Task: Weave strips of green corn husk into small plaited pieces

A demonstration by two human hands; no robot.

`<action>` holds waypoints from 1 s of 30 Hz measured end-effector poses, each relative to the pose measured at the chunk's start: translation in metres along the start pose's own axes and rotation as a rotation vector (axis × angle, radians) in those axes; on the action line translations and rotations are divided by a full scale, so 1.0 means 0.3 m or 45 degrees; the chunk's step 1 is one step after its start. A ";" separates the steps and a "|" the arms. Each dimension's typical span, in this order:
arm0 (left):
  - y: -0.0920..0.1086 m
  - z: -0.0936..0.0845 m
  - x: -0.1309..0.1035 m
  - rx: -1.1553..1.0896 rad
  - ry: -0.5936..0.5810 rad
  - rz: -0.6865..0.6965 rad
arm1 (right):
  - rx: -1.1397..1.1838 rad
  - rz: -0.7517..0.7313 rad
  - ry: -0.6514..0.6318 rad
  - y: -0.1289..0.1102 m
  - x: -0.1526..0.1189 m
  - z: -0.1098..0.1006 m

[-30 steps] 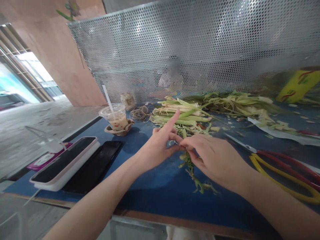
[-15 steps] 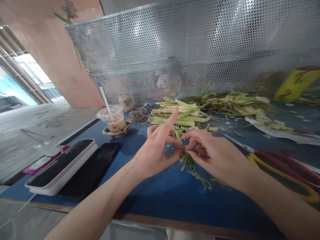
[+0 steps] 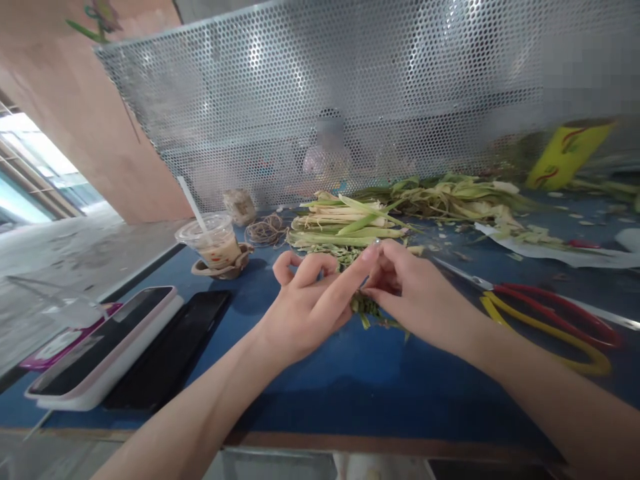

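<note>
Both hands meet over the middle of the blue table. My left hand (image 3: 310,307) has its index finger stretched toward the right fingertips, the other fingers curled; whatever lies under its palm is hidden. My right hand (image 3: 417,297) is closed, thumb and fingers pinched together over a small green leafy bunch (image 3: 367,307); what exactly the pinch holds is too small to make out. The bunch shows below and between the hands. Just behind them lies a pile of pale green stalks (image 3: 350,223).
Iced drink cup (image 3: 215,247), twine coil (image 3: 266,230) and black phone (image 3: 170,350) at left, beside a pale case (image 3: 105,350). Red-and-yellow-handled scissors (image 3: 550,320) at right. Husks (image 3: 450,200), yellow roll (image 3: 570,155) and perforated metal panel (image 3: 300,87) behind.
My left index finger has come down from pointing up to meet the right fingertips. My right hand has shifted slightly up. The view has turned a little to the right.
</note>
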State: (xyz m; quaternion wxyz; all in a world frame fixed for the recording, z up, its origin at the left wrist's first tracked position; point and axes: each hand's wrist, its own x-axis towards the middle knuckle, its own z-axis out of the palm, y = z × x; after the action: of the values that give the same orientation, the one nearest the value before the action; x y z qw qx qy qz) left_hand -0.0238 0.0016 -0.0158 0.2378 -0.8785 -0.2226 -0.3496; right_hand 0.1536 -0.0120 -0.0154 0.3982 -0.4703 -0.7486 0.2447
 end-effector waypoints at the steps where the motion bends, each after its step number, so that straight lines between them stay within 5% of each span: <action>1: 0.001 0.002 -0.001 0.010 0.004 0.011 | 0.011 -0.002 -0.005 0.003 -0.001 0.003; 13: 0.027 0.010 -0.004 -0.082 -0.087 0.062 | -0.007 0.152 -0.075 -0.019 -0.003 0.016; 20: -0.024 0.017 0.009 -0.396 -0.231 -0.416 | 0.268 0.149 -0.296 0.041 0.029 -0.030; 25: -0.038 0.024 0.003 -0.690 -0.106 -0.693 | 0.290 0.304 -0.366 0.073 0.046 -0.054; 30: -0.019 0.013 0.019 -0.950 0.026 -0.923 | 0.541 0.231 -0.547 0.082 0.042 -0.025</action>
State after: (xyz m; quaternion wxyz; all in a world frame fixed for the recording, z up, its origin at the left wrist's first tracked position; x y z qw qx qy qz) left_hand -0.0213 0.0096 -0.0127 -0.2255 -0.7665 -0.3704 -0.4737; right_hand 0.1693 0.0101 -0.0247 0.2969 -0.3790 -0.7027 0.5238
